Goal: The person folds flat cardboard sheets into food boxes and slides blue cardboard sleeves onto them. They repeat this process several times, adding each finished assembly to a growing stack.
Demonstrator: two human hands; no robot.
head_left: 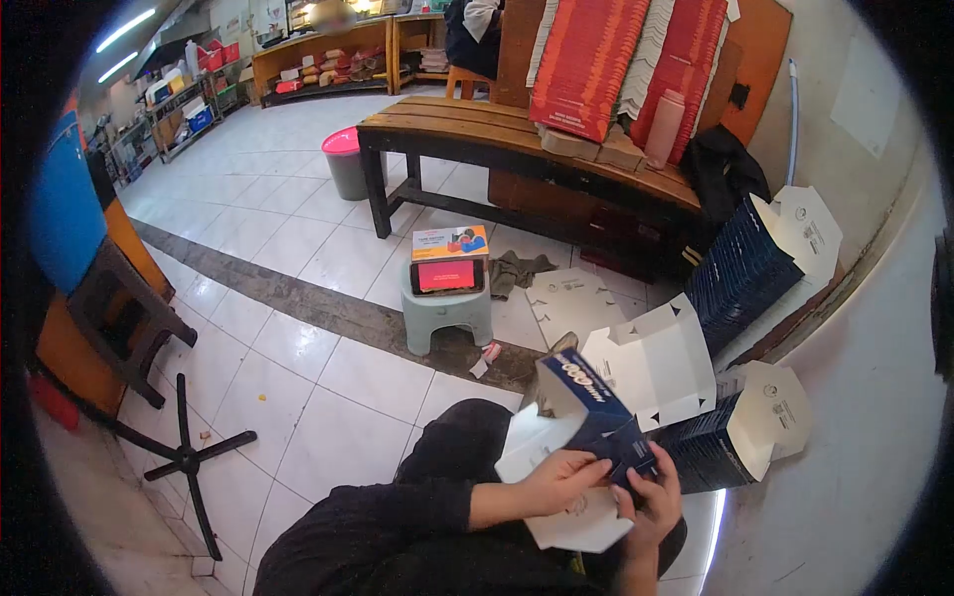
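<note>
A dark blue and white cardboard box [593, 409], partly folded, is held over the lap with its white flaps spread. My left hand [568, 484] pinches the box's lower edge, thumb and fingers pressed together on the blue card. On the right, my right hand [651, 502] grips the blue end panel at its corner, fingers bent around it. Beyond the box lies an unfolded white carton [651, 363]. Next to it stand two stacks of nested blue boxes, a lower one [701, 442] and a taller one [745, 268].
A small grey-green stool [447, 316] carries a phone and an orange-white box. Behind it are a wooden bench [477, 121] with red carton stacks [588, 65] and a pink-lidded bucket [346, 164]. A black star-shaped base [187, 459] stands left. A seated person is at the back.
</note>
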